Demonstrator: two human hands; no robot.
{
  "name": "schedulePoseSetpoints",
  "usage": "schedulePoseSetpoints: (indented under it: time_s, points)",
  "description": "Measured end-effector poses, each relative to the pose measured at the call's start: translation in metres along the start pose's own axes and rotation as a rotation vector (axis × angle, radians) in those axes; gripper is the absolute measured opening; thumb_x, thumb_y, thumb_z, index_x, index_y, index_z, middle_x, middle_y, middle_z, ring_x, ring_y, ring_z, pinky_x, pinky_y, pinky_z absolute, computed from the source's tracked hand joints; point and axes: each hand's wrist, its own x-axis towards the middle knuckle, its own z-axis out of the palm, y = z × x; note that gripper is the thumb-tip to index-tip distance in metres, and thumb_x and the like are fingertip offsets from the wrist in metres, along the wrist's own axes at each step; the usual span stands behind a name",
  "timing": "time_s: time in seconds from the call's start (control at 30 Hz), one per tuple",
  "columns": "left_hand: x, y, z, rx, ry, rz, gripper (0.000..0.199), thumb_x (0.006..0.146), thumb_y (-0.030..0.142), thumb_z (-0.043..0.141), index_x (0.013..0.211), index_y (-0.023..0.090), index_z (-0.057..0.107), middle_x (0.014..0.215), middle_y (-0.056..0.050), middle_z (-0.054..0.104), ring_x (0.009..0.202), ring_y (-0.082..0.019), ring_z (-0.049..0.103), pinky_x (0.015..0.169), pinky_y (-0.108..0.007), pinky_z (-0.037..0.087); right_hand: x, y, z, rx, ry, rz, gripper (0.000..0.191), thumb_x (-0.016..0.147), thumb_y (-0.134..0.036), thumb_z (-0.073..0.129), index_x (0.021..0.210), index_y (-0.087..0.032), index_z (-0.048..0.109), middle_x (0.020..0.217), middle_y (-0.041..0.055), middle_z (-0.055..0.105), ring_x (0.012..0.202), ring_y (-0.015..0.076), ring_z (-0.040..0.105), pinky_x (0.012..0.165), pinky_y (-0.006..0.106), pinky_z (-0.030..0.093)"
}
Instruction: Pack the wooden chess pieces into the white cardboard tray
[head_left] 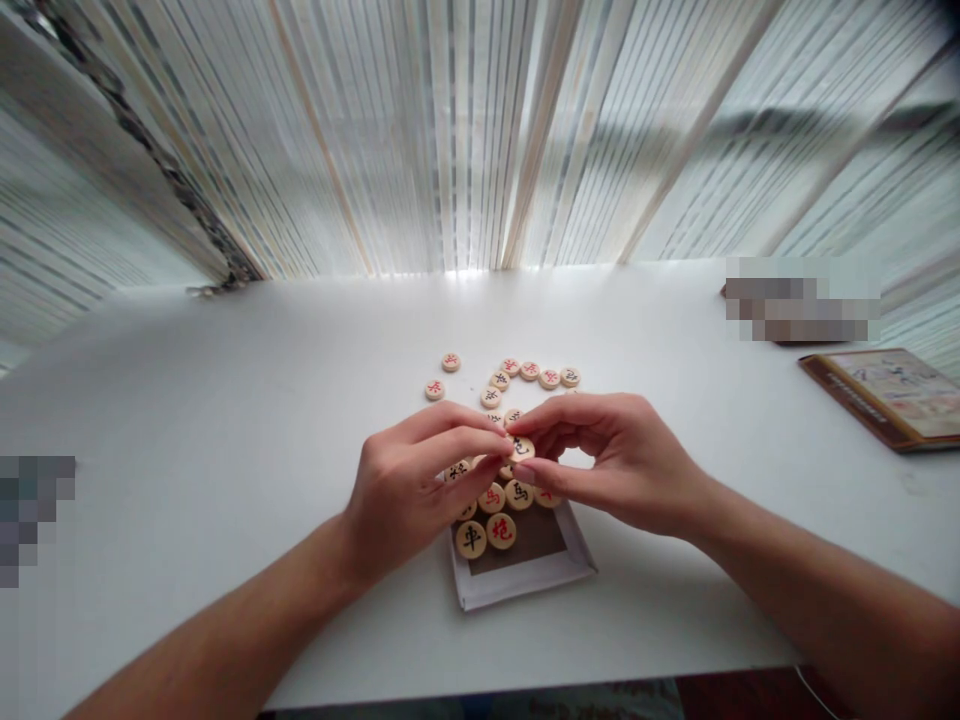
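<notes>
Between both hands, above an open box lid or tray (525,580), is a round wooden piece with a black character (520,449). My right hand (611,455) pinches it from the right with thumb and index finger. The fingertips of my left hand (420,480) close on its left edge. Several pieces lie in rows in the tray below, among them a black-marked one (471,539) and a red-marked one (501,531) nearest me. My hands hide part of the tray.
Beyond the tray, several pieces (529,370) form a curved line on the white table (300,400), with two red-marked ones (451,362) (435,389) to their left. A brown picture box (892,395) lies at the right. A striped curtain (465,140) hangs behind.
</notes>
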Motion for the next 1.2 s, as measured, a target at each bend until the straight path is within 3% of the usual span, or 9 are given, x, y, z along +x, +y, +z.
schedulePoseSetpoints:
  time_s: [0.23,0.47,0.67,0.87,1.0,1.2]
  points:
    - [0.0,-0.002,0.002,0.002,-0.015,-0.014,0.013,0.089,0.002,0.079,0.096,0.014,0.079,0.096,-0.007,0.08,0.087,-0.013,0.077,0.081,-0.021,0.061,0.0,-0.003,-0.005,-0.199,-0.04,-0.051,0.016,0.09,-0.024,0.081,0.102,-0.014,0.079,0.085,0.0057,0.078,0.068,0.0139,0.069,0.063,0.025,0.059]
    - [0.003,-0.005,0.002,-0.024,0.002,-0.193,0.023,0.091,-0.001,0.068,0.098,0.018,0.08,0.099,-0.007,0.081,0.092,-0.018,0.077,0.088,-0.032,0.064,-0.001,-0.015,-0.015,-0.342,-0.02,-0.046,0.015,0.088,-0.028,0.084,0.097,-0.017,0.078,0.083,0.0038,0.075,0.068,0.0141,0.063,0.062,0.026,0.052]
    - [0.004,-0.008,0.003,-0.021,0.02,-0.22,0.023,0.091,0.002,0.067,0.097,0.019,0.081,0.099,-0.007,0.082,0.092,-0.02,0.077,0.086,-0.035,0.066,-0.006,-0.03,-0.019,-0.506,-0.18,-0.079,0.01,0.086,-0.023,0.083,0.092,-0.019,0.076,0.076,-0.0011,0.068,0.071,0.0135,0.055,0.066,0.025,0.046]
    - [0.002,-0.008,0.004,-0.026,0.005,-0.236,0.022,0.091,0.002,0.067,0.095,0.019,0.081,0.099,-0.008,0.081,0.093,-0.02,0.077,0.089,-0.035,0.065,-0.014,-0.035,-0.01,-0.534,-0.428,-0.004,0.011,0.088,-0.009,0.072,0.094,-0.019,0.071,0.086,-0.0013,0.072,0.077,0.0129,0.062,0.073,0.024,0.047]
    - [0.001,-0.009,0.005,-0.028,-0.002,-0.234,0.022,0.091,0.001,0.066,0.095,0.017,0.081,0.099,-0.008,0.081,0.093,-0.019,0.077,0.089,-0.034,0.064,-0.019,-0.032,-0.003,-0.666,-0.483,0.044,0.015,0.085,-0.005,0.068,0.093,-0.018,0.069,0.09,0.0016,0.071,0.077,0.0155,0.063,0.07,0.027,0.046]
    - [0.001,-0.009,0.005,-0.029,-0.012,-0.239,0.023,0.091,0.001,0.065,0.095,0.018,0.08,0.099,-0.008,0.081,0.093,-0.02,0.077,0.089,-0.035,0.063,-0.021,-0.032,0.003,-0.809,-0.541,0.093,0.007,0.089,-0.012,0.07,0.089,-0.019,0.07,0.085,0.0026,0.072,0.069,0.0163,0.065,0.061,0.028,0.04]
